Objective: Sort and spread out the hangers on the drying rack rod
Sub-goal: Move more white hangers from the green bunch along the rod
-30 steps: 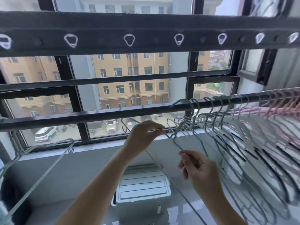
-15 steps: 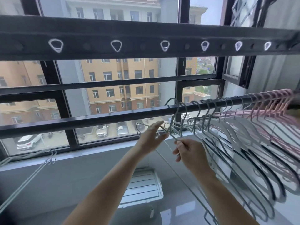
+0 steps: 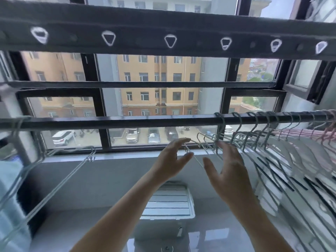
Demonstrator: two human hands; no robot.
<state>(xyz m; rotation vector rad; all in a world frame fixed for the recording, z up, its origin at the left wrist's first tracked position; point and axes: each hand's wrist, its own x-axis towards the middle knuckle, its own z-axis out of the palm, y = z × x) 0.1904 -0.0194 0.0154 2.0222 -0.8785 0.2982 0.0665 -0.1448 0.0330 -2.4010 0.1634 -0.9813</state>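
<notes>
A dark drying rack rod (image 3: 145,121) runs across the view. Several grey-green hangers (image 3: 254,142) crowd its right part, and pink ones (image 3: 329,132) sit at the far right. The leftmost hanger of that bunch (image 3: 221,128) hooks on the rod, its thin wire arm reaching left. My left hand (image 3: 172,160) is just under the rod with fingers apart, and the wire tip lies loosely between finger and thumb. My right hand (image 3: 229,171) is spread open against the front of the bunch. A few wire hangers (image 3: 54,180) hang at the rod's left end.
Above runs a wide dark bar with triangular holes (image 3: 171,41). Behind the rod are the black window frame (image 3: 103,113) and the sill (image 3: 109,157). An open sash (image 3: 309,82) juts in at the right. Below my hands lies a white slatted box (image 3: 169,204).
My right hand has let go of the hanger wire and spread open. The left hand's pinch on the wire has loosened and its fingers are now apart. The view has swung left.
</notes>
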